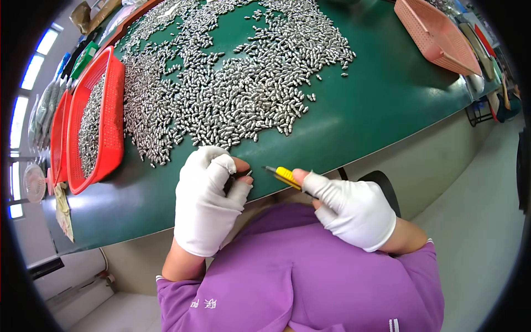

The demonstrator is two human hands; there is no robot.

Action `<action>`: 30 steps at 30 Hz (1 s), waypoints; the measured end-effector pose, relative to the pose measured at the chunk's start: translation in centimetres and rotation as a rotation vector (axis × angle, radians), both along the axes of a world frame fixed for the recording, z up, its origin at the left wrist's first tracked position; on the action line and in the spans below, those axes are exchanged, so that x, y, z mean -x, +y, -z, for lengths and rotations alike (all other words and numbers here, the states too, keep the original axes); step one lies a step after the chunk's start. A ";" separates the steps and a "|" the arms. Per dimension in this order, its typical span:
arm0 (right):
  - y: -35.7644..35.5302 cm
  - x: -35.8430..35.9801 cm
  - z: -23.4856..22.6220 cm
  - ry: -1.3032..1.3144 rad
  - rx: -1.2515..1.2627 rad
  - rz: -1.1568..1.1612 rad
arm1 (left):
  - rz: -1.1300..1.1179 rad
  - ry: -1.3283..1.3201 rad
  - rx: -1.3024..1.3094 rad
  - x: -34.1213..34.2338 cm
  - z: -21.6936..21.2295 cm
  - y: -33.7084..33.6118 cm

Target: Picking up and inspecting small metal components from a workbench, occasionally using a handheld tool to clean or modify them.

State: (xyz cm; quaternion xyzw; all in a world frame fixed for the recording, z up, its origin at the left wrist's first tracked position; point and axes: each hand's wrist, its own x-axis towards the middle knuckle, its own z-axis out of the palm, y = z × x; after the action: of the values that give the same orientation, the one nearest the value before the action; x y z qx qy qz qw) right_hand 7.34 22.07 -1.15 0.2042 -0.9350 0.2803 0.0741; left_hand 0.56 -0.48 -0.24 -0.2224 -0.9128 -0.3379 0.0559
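Observation:
My left hand, in a white glove with bare fingertips, is closed at the near edge of the table. Between its thumb and forefinger is a small metal part, mostly hidden by the fingers. My right hand, gloved the same way, grips a slim yellow-and-black hand tool that looks like a craft knife. Its thin dark tip points left toward the metal part and stays apart from it. Beyond my hands, a wide spread of small silvery metal parts covers much of the table.
The green table has its near edge just before my body. At left stands a red perforated basket with more metal parts, another red basket beside it. A pink basket sits at far right. A cloth hangs at the left edge.

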 end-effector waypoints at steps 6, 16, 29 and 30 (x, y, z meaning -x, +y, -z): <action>-1.2 0.1 -0.4 0.050 -0.086 -0.006 | -0.036 0.037 0.009 -0.2 0.2 0.4; -1.7 0.1 -2.0 -0.081 -0.192 0.024 | -0.030 0.048 -0.030 -0.1 0.5 0.3; -1.3 0.7 -1.8 -0.141 -0.055 -0.057 | 0.026 0.050 -0.027 0.0 0.7 -0.2; -1.3 0.7 -1.8 -0.148 -0.042 -0.059 | 0.028 0.057 -0.023 0.0 0.8 -0.2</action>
State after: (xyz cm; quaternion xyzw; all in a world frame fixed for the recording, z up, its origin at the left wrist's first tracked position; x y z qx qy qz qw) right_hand 6.66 20.79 0.68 0.2118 -0.9373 0.2768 -0.0076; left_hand 0.54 -0.69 -0.99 -0.2441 -0.9037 -0.3426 0.0795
